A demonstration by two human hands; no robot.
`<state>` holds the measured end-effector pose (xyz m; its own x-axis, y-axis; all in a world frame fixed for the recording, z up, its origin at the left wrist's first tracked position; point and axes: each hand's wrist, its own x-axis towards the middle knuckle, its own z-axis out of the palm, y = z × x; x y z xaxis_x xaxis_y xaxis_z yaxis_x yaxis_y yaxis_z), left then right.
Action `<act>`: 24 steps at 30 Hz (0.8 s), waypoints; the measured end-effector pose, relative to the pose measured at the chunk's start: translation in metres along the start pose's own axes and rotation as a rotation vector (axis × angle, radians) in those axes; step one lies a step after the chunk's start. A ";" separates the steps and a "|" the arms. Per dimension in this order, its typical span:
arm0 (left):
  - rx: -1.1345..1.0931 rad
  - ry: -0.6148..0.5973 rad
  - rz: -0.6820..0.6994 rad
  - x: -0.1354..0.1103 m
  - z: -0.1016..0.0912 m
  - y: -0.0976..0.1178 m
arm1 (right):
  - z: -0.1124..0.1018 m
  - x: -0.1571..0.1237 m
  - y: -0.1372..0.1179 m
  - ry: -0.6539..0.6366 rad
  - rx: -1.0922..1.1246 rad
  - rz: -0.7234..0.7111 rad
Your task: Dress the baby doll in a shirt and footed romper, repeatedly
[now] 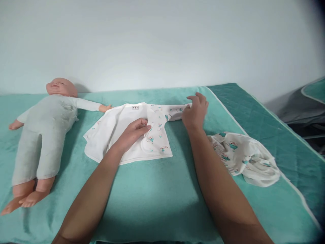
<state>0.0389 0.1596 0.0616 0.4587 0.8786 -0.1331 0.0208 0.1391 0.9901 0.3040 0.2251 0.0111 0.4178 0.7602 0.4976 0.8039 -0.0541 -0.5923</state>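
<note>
A small white baby shirt [157, 142] with a teal and pink print lies spread open on the teal towel [152, 196]. My left hand [133, 133] rests on the shirt's middle, fingers pinched on the front panel's edge. My right hand [195, 110] sits at the end of the shirt's right sleeve [175, 111], fingers curled over the cuff. A baby doll [45, 135] in a pale grey suit lies on its back at the left, one arm reaching toward the shirt.
A crumpled white printed garment [243, 157] lies on the towel at the right. A darker teal quilted mat [266, 125] borders the towel on the right. A plain white wall stands behind.
</note>
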 end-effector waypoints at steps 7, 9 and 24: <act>0.120 -0.095 0.066 0.001 0.007 -0.005 | 0.005 -0.030 -0.063 -0.508 0.403 0.056; 0.161 -0.136 0.074 0.001 0.010 -0.004 | 0.006 -0.034 -0.066 -0.580 0.388 0.065; 0.404 -0.583 0.004 -0.010 0.030 0.000 | 0.014 -0.013 -0.038 -0.392 0.744 0.300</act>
<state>0.0611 0.1368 0.0641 0.8578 0.4755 -0.1952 0.2944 -0.1432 0.9449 0.2620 0.2263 0.0180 0.2816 0.9559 0.0839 0.1443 0.0442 -0.9885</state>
